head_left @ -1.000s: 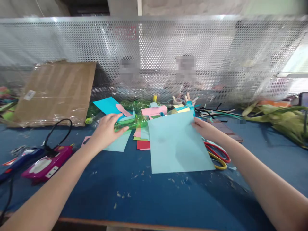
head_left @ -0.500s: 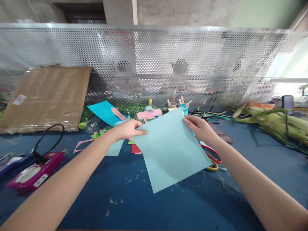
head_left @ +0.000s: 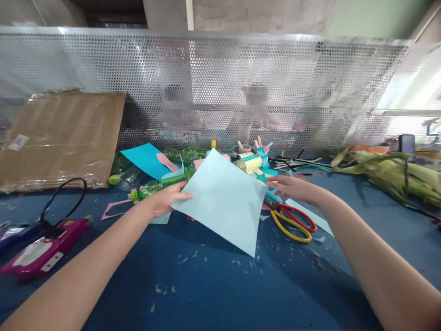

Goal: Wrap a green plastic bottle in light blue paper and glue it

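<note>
A pale blue sheet of paper [head_left: 223,197] is held up over the table, turned so that one corner points toward me. My left hand [head_left: 168,197] pinches its left corner, thumb on top and fingers behind it. At the right corner is my right hand [head_left: 289,187], its fingers stretched out and slightly apart; whether the fingertips touch the edge I cannot tell. Scissors [head_left: 292,223] with red and yellow handles lie below my right hand. Behind the sheet, a green plastic bottle [head_left: 151,187] and a bottle wrapped in yellow and blue paper [head_left: 251,163] lie on their sides.
A bright blue sheet [head_left: 146,158] lies back left, near a cardboard panel [head_left: 65,138] leaning on the perforated metal screen [head_left: 213,69]. On the left sits a magenta power strip [head_left: 44,250]. Corn husks [head_left: 386,177] are piled right. Paper scraps dot the blue table [head_left: 206,294].
The sheet has turned and shifted left, uncovering the scissors and the wrapped bottle. My right hand has loosened from its top edge, its fingers spreading; my left hand keeps its pinch.
</note>
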Demonstrator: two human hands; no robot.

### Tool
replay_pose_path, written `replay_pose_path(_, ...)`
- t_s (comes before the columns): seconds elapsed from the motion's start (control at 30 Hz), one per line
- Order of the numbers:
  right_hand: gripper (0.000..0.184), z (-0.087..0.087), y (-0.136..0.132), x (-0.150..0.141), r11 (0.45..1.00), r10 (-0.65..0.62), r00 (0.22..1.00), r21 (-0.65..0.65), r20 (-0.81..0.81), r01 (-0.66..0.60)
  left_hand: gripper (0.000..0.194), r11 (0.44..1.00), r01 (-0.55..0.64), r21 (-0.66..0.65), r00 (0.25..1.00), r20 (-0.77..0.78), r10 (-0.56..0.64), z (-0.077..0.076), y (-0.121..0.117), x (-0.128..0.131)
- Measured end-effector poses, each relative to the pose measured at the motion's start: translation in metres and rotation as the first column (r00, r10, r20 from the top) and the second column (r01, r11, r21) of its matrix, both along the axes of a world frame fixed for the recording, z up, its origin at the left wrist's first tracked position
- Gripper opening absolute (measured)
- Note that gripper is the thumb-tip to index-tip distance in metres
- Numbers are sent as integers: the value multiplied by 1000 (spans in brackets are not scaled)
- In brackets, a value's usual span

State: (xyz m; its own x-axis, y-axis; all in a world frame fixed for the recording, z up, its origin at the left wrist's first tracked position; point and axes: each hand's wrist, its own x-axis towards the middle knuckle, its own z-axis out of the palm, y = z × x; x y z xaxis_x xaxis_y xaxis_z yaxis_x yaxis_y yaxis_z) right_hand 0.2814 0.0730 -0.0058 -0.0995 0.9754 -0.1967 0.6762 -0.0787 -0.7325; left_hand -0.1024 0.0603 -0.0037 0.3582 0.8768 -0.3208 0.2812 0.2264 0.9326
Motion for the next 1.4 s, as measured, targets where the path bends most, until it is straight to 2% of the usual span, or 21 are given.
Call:
replay_pose_path(0.13,42,-4,2,-5,999,41,998,-33,-38,-43,66,1000,14,14,1000,23,-14,5,-2,1)
replay_pose_path(0.27,40,1,-6,-6,984,143,977,-81,-155,-157,59,999,30,24,998,-49,-28,8,-3,0)
replay_pose_path(0.33,42,7,-13,-7,949,245,938,-137,-245,-284,58,999,39,28,995,-91,-36,9,-3,-2)
replay_pose_path(0.4,39,12,-19,-8,871,386,873,-195,-297,-451,57,997,61,48,991,-125,-55,9,-1,-4)
replay_pose_path(0.47,34,15,-22,-11,790,526,814,-213,-248,-575,52,990,100,96,979,-190,-81,9,1,-4)
replay_pose_path(0.5,33,15,-23,-12,769,579,793,-198,-189,-608,49,982,125,143,964,-252,-86,9,2,-5)
replay_pose_path(0.6,36,16,-24,-17,738,666,746,-135,-13,-661,43,923,201,329,877,-479,-20,9,4,-3)
replay_pose_path(0.7,41,18,-26,-22,697,714,696,-163,75,-698,42,862,237,449,808,-583,81,7,4,2)
replay_pose_path(0.83,49,20,-32,-29,689,725,669,-180,165,-702,49,812,259,523,763,-626,160,2,0,11)
replay_pose_path(0.97,36,16,-36,-42,708,706,682,-160,191,-688,56,781,300,548,698,-684,213,-4,-7,18)
replay_pose_path(1.03,27,13,-36,-48,726,684,693,-125,227,-676,57,730,369,575,642,-726,247,-6,-9,19)
replay_pose_path(1.1,21,10,-35,-52,745,659,710,-89,247,-661,51,621,451,641,598,-733,324,-5,-11,21)
replay_pose_path(1.17,20,8,-34,-54,762,640,733,-65,230,-644,35,490,500,714,588,-695,414,1,-16,25)
replay_pose_path(1.2,20,7,-34,-55,768,633,743,-57,218,-638,26,442,510,738,592,-673,442,5,-21,27)
replay_pose_path(1.23,21,7,-34,-55,772,628,749,-50,211,-634,21,427,507,749,604,-662,444,10,-29,30)
replay_pose_path(1.27,21,8,-34,-55,775,624,752,-46,211,-630,24,449,492,746,625,-661,414,15,-38,33)
replay_pose_path(1.3,22,8,-35,-54,777,620,753,-45,219,-627,29,510,479,714,652,-678,338,19,-49,35)
replay_pose_path(1.37,22,9,-35,-54,784,610,756,-40,236,-620,40,679,463,570,689,-713,129,24,-74,37)
replay_pose_path(1.4,21,9,-35,-54,788,604,760,-37,239,-615,46,737,456,498,698,-715,52,25,-86,37)
